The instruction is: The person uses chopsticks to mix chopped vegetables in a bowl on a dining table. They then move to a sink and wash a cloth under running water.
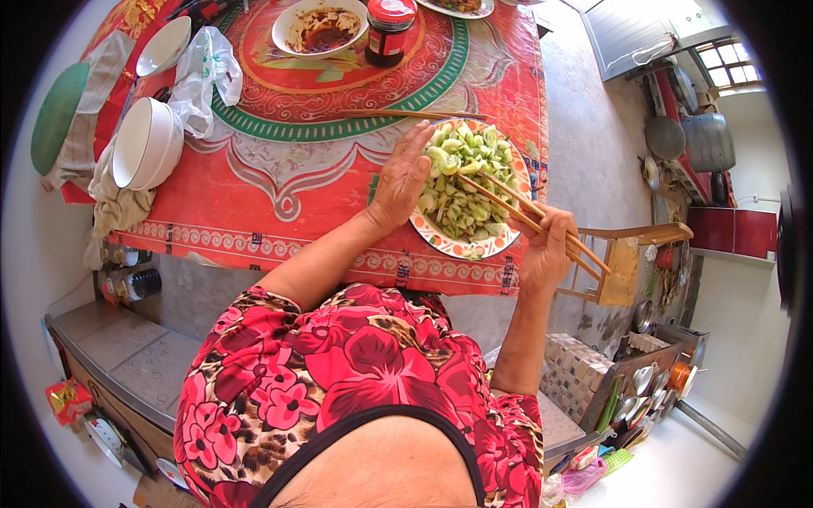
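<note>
A patterned plate [444,240] with an orange-and-white rim holds a heap of chopped pale green vegetable [467,200], which looks like cucumber. My left hand [403,178] lies against the plate's left rim, its thumb and fingertips beside the pieces. Whether those fingers grip the rim is hidden. In my right hand [547,247], at the plate's right side, is a pair of wooden chopsticks [508,202]. Their tips reach into the upper middle of the heap. Another wooden chopstick [394,113] lies on the table just beyond the plate.
On the red patterned tablecloth [254,209] stand a sauce-stained bowl [321,28], a red-lidded jar [389,35] and stacked white bowls [149,145]. A plastic bag [206,76] lies by them. A wooden chair [616,270] stands right of the table.
</note>
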The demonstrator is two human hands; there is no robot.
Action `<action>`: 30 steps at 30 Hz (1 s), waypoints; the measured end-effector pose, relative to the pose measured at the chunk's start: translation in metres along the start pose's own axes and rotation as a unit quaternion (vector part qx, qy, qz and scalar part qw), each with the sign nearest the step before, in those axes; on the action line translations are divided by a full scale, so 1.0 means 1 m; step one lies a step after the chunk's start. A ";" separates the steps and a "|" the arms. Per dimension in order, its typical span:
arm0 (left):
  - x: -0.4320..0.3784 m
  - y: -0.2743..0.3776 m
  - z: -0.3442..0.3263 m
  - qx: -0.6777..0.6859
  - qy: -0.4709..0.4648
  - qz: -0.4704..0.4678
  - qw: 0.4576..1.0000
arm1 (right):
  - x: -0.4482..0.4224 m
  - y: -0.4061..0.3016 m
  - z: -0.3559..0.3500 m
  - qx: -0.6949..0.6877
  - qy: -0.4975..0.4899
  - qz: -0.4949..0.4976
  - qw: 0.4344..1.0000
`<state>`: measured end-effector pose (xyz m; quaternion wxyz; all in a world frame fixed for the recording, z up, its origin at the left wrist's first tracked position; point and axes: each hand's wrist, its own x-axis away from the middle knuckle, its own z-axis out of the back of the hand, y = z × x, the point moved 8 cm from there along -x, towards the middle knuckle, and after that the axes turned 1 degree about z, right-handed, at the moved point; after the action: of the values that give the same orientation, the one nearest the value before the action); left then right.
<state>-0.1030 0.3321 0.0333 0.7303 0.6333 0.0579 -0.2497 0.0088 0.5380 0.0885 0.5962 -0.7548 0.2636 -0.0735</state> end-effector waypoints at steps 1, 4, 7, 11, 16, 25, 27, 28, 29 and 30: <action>0.000 0.000 0.000 -0.001 0.000 0.001 1.000 | -0.002 -0.001 -0.008 0.011 -0.003 0.002 1.000; 0.000 -0.002 0.000 -0.001 -0.001 0.001 1.000 | -0.003 0.019 -0.025 0.059 -0.041 -0.048 0.996; 0.000 -0.004 0.000 0.001 0.000 0.001 1.000 | 0.002 0.023 -0.029 0.118 -0.069 -0.096 0.986; 0.000 -0.002 0.000 0.004 -0.003 0.008 1.000 | -0.001 0.006 -0.016 0.140 -0.068 -0.108 0.982; 0.000 -0.001 0.000 -0.002 -0.003 0.007 1.000 | -0.024 -0.020 -0.026 0.134 -0.077 -0.046 0.987; 0.000 0.000 0.000 -0.001 0.001 -0.006 1.000 | -0.034 0.011 -0.055 0.192 -0.067 -0.099 0.974; -0.001 0.001 0.001 -0.007 0.005 -0.016 1.000 | -0.027 0.010 -0.043 0.182 -0.037 -0.109 0.977; -0.001 0.000 0.000 -0.005 0.003 -0.014 1.000 | -0.024 0.006 -0.037 0.176 -0.032 -0.113 0.977; 0.001 -0.001 0.001 -0.004 0.001 -0.012 1.000 | -0.021 0.003 -0.031 0.171 -0.027 -0.118 0.978; 0.000 0.000 0.000 -0.001 -0.002 -0.013 1.000 | -0.021 -0.001 -0.023 0.168 -0.030 -0.111 0.979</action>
<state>-0.1029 0.3325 0.0328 0.7279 0.6309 0.0649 -0.2606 -0.0183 0.5281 0.1002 0.7102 -0.6705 0.1435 -0.1596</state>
